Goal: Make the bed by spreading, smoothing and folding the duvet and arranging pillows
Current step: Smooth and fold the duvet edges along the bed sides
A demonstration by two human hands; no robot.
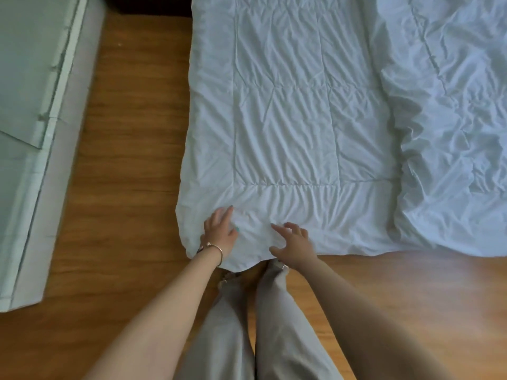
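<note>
Head view: a white quilted, wrinkled duvet (288, 127) lies spread over a wood-plank floor (131, 133). The left hand (219, 234) rests flat and the right hand (293, 245) has its fingers spread, both at the near left corner, gripping nothing. Pressing unevenly could bunch the creases further. A pale green bed (30, 105) stands far left.

White quilted duvet (288, 127), heavily creased, spread flat on wooden floor; stitched panel lines visible. Right portion bunched into thicker rumpled folds. Near edge slightly uneven.
</note>
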